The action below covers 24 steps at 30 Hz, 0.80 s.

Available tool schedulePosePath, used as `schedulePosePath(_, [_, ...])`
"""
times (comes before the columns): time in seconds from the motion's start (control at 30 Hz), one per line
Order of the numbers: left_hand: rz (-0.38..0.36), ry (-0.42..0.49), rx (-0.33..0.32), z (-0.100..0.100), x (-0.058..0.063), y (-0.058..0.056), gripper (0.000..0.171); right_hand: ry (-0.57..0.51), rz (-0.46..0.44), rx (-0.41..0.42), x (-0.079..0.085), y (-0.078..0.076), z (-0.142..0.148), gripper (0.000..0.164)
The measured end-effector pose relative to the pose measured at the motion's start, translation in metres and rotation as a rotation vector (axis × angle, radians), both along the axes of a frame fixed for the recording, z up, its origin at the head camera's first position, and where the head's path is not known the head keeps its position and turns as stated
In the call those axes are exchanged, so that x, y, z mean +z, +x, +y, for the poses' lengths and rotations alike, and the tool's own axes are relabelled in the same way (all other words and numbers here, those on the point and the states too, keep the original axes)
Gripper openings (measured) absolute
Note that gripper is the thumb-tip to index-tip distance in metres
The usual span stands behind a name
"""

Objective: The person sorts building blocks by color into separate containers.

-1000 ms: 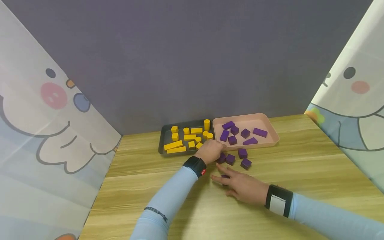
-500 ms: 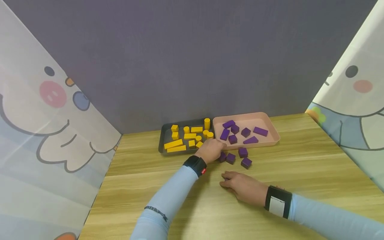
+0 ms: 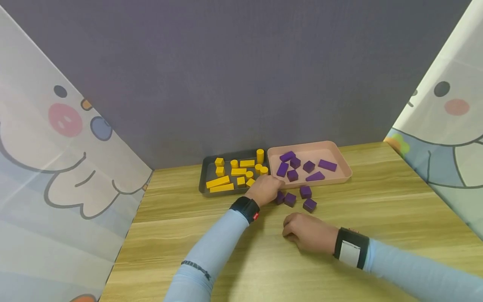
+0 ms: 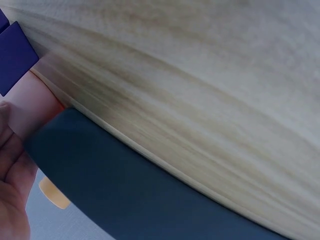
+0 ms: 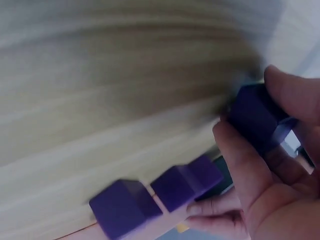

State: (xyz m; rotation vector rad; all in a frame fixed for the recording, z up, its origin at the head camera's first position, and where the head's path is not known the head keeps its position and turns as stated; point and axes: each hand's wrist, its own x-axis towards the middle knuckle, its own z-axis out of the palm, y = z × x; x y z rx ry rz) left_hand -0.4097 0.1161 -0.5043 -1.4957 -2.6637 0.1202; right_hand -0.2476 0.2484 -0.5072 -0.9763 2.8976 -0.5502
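My right hand [image 3: 310,234] is above the table in the head view. Its thumb and fingers pinch a purple block [image 5: 255,116], seen in the right wrist view but hidden by the hand in the head view. At the near left corner of the pink tray [image 3: 341,178], my left hand [image 3: 264,189] grips the tray's edge; its fingertips are partly hidden. Several purple blocks lie loose before this tray, among them a purple cube [image 3: 310,205] nearest the right hand. Inside the pink tray are several purple pieces, including a purple bar [image 3: 327,165].
Left of the pink tray stands a dark grey tray [image 3: 203,178] with several yellow blocks, one a long yellow bar [image 3: 217,181] and one an upright yellow cylinder [image 3: 260,156]. A grey wall [image 3: 241,84] rises behind the wooden table [image 3: 170,235], and printed cloths hang at both sides.
The right hand's spread fingers have closed over the purple block nearest the front, which no longer shows in the head view. The left hand has stayed at the tray corner.
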Motion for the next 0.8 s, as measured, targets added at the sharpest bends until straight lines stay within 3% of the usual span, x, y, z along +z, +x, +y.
schedulePosePath(0.13, [0.014, 0.001, -0.013, 0.000, -0.001, -0.002, 0.019, -0.018, -0.003, -0.040, 0.013, -0.008, 0.009, 0.015])
schedulePosePath(0.4, [0.022, 0.023, -0.018, -0.002, -0.002, -0.001, 0.017, -0.064, 0.135, -0.113, 0.042, -0.042, 0.033, 0.018])
schedulePosePath(0.67, [0.051, 0.029, -0.026, -0.003, -0.005, -0.001, 0.016, 0.032, 0.289, -0.378, 0.067, -0.101, 0.080, 0.011])
schedulePosePath(0.8, [0.036, 0.037, -0.034, -0.001, -0.005, 0.000, 0.017, 0.011, 0.178, -0.517, 0.073, -0.127, 0.102, 0.017])
